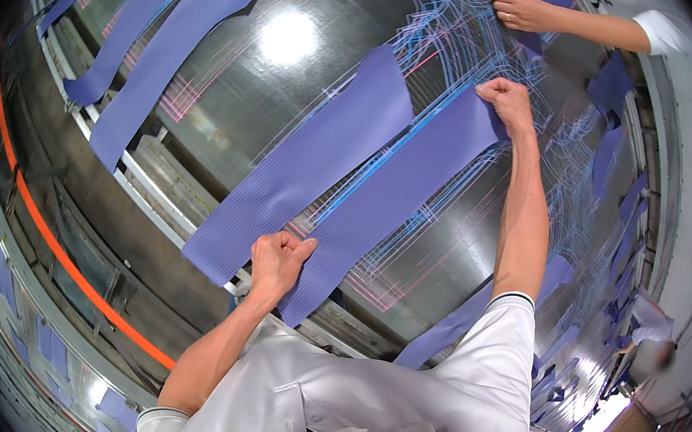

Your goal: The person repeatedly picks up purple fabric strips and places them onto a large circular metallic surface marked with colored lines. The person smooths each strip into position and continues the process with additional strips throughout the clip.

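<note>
Two long purple ribbed fabric panels lie side by side on a dark, shiny table marked with blue, white and pink lines. My right hand pinches the far corner of the right fabric panel. Down near the table's close edge, my left hand has thumb and fingers closed on the left border of that same panel. It sits between this panel and the left fabric panel, whose near end hangs over the table edge.
Another person's hand touches the table at the top right. More purple fabric pieces lie at the left, and others along the right. An orange cable or tube runs below the metal edge rail. A further person is at the far right.
</note>
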`<state>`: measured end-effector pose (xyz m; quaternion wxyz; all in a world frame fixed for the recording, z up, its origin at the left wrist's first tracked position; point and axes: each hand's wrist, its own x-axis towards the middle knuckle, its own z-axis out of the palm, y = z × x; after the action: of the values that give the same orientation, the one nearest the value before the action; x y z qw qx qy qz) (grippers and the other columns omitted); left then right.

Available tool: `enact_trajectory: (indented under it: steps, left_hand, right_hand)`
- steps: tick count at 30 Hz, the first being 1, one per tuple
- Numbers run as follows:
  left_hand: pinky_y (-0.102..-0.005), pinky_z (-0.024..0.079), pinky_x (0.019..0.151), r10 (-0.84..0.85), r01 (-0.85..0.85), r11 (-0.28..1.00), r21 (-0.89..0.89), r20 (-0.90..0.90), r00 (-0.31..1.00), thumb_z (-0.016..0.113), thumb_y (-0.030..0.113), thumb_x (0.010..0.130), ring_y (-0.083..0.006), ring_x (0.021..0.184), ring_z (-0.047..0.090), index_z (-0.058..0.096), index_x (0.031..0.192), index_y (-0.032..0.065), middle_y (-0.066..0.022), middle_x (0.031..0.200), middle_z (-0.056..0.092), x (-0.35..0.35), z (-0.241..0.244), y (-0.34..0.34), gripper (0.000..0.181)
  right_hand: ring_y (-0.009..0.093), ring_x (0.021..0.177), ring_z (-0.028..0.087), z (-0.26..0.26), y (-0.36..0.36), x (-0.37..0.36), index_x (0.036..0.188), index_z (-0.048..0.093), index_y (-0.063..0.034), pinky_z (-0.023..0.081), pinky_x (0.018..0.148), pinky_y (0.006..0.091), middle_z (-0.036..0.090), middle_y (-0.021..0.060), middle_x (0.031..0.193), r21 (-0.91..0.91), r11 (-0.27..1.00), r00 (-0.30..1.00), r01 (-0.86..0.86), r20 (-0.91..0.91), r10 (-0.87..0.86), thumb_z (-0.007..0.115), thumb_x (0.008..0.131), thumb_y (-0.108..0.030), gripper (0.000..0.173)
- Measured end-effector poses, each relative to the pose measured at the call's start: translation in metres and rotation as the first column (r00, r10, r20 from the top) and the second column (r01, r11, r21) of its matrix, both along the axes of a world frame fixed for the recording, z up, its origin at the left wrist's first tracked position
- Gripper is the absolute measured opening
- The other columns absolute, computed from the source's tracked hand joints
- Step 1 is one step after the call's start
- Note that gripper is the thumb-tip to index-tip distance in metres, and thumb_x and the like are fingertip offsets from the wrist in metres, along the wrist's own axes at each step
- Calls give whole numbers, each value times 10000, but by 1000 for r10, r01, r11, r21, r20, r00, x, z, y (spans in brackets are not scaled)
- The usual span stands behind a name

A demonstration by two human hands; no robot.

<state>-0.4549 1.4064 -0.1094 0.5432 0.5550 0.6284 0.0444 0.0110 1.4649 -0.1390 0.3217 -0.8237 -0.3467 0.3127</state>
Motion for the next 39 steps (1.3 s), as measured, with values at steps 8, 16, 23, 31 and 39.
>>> enact_trajectory:
  steps: [8,16,23,31,39]
  left_hand:
    - [-322,400,483,5,-5,1000,1,11,1000,766,203,763,-111,461,451,619,590,-30,-45,491,530,0,-6,-1,325]
    - [-321,405,486,2,-2,1000,6,9,1000,763,210,767,-112,460,450,614,590,-29,-47,489,526,-2,-5,-1,332]
    - [-322,411,486,-4,4,1000,3,21,1000,762,213,770,-112,452,449,608,586,-28,-48,485,525,-3,-6,0,340]
    - [-325,412,476,12,-12,1000,-7,35,999,763,202,773,-114,449,453,608,582,-29,-56,481,527,-2,-8,-1,338]
    - [-320,419,498,4,-4,1000,0,5,1000,765,200,769,-116,464,460,605,583,-33,-58,486,527,-2,-5,-1,338]
  right_hand:
    - [71,659,547,6,0,-4,759,683,-32,435,628,225,634,-3,714,-43,999,1000,27,-4,-27,755,768,-111,107]
    - [76,679,558,8,1,-5,766,685,-36,445,649,232,642,1,729,-53,998,1000,17,9,-16,753,771,-117,105]
    - [88,695,567,7,0,-4,784,695,-37,449,667,244,649,14,739,-43,999,1000,6,15,-6,752,764,-125,107]
    - [98,656,557,9,1,-7,726,698,-35,446,637,276,644,15,689,-26,999,999,29,20,-29,761,742,-126,112]
    - [93,678,567,4,1,-4,778,697,-30,453,646,256,651,21,728,-43,999,999,16,45,-14,742,756,-113,97]
